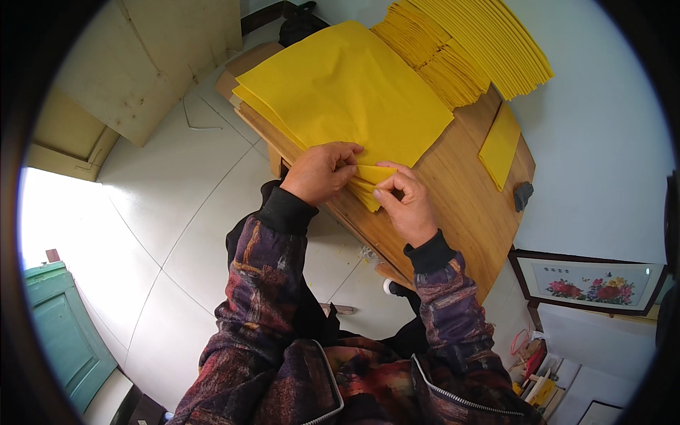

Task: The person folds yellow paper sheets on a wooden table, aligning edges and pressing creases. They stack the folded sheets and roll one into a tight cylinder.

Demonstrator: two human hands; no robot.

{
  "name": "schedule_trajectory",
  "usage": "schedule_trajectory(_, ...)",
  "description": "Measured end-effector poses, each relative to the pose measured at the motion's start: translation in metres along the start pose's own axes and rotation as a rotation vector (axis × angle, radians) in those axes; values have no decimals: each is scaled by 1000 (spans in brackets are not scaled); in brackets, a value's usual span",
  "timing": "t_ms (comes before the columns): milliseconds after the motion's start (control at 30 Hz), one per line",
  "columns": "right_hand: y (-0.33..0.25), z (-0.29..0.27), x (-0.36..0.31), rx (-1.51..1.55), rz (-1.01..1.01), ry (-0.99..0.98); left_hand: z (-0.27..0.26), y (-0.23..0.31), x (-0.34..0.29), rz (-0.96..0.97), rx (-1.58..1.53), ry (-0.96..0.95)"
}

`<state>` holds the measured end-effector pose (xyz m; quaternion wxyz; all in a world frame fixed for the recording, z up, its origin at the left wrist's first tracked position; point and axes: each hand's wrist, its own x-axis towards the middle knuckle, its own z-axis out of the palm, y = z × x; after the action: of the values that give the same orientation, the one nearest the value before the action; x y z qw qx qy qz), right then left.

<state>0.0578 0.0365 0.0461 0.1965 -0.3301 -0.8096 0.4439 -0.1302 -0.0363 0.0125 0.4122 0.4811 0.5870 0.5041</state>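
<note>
A large yellow felt-like sheet (340, 92) lies on the wooden table (464, 198), with at least one more layer showing under its left edge. At its near corner the material is folded into small pleats (367, 190). My left hand (322, 172) pinches the left side of these pleats between thumb and fingers. From the right, my right hand (407, 205) grips the pleats with thumb and forefinger, the other fingers curled. Whether the pleats belong to the top sheet or to a separate piece I cannot tell.
Tall stacks of folded yellow pieces (474, 46) stand at the table's far end. A flat folded yellow piece (500, 149) and a small dark grey lump (523, 196) lie along the right edge. A framed flower picture (588, 283) leans beyond the table. Pale tiled floor (191, 227) spreads leftward.
</note>
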Motion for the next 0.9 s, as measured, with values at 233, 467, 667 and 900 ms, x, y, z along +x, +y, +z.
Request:
schedule_trajectory(233,-3,1,1,-40,-52,-16,-1,3,0,-16,7,-4)
schedule_trajectory(467,-6,-3,2,-91,-42,-38,-2,3,-1,-27,-3,-5)
schedule_trajectory(667,-6,2,5,-77,-24,14,-1,2,0,-38,-32,-11)
schedule_trajectory(900,3,-2,-9,-91,-129,109,-2,-15,4,135,103,46)
